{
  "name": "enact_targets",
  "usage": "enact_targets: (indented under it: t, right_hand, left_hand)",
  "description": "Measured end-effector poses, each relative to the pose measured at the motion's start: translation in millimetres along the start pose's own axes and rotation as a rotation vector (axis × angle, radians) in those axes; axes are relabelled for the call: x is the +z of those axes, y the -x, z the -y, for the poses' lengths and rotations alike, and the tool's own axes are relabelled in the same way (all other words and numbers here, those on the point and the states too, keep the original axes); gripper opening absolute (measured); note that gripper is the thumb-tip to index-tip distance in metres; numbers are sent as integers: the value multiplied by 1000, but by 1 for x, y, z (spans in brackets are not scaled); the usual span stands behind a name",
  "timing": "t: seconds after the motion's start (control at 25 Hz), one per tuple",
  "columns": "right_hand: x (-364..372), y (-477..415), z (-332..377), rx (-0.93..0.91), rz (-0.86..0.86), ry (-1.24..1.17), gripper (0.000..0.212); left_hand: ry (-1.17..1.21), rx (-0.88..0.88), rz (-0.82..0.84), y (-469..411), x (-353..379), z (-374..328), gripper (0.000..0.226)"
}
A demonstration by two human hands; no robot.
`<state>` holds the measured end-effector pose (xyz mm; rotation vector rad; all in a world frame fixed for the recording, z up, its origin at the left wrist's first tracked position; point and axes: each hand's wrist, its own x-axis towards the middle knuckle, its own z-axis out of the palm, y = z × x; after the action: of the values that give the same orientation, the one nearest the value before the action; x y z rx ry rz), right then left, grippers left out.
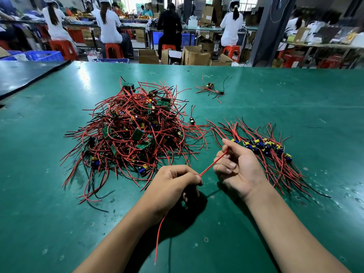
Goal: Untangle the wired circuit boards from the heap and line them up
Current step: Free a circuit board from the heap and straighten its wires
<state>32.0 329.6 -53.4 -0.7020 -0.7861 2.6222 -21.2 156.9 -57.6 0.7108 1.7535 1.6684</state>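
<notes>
Straightening step: red wire [210, 166] taut between both hands, on the near side of the heap [130, 133]. Left hand [174, 184] curled tight round it; right hand [239, 168] pinches it. I can't see its board. Next, I judge: lay it beside the row [266, 147] right of the heap.

This is a factory room where people put small electric parts together. A big green table [275, 95] fills the near part. On it lies a heap [130, 131] of little boards with red and black wires, and a neater row [262, 146] of them lies to the right. Far back, workers [109, 26] in white tops and caps sit on red stools [113, 50] at long benches [208, 28]. Brown boxes [195, 55] stand on the floor behind them, and blue crates [45, 55] sit at the far left.
</notes>
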Motion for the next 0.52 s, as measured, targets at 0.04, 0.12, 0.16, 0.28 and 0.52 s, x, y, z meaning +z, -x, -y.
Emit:
enact_targets:
  t: [0.04, 0.12, 0.16, 0.28, 0.52]
  right_hand:
    - [0, 1, -1, 9, 22, -12, 22]
    - [0, 2, -4, -41, 53, 83, 22]
    - [0, 3, -7, -81, 75, 189, 24]
    - [-2, 8, -20, -115, 224, 631, 33]
    - [-1, 7, -35, -142, 260, 748, 20]
  left_hand:
    - [-13, 2, 2, 0, 0, 0, 22]
    - [-32, 12, -36, 0, -2, 2, 21]
    - [-12, 15, -71, 0, -2, 4, 20]
    - [144, 4, -164, -3, -2, 7, 16]
    - [192, -18, -157, -4, -4, 5, 23]
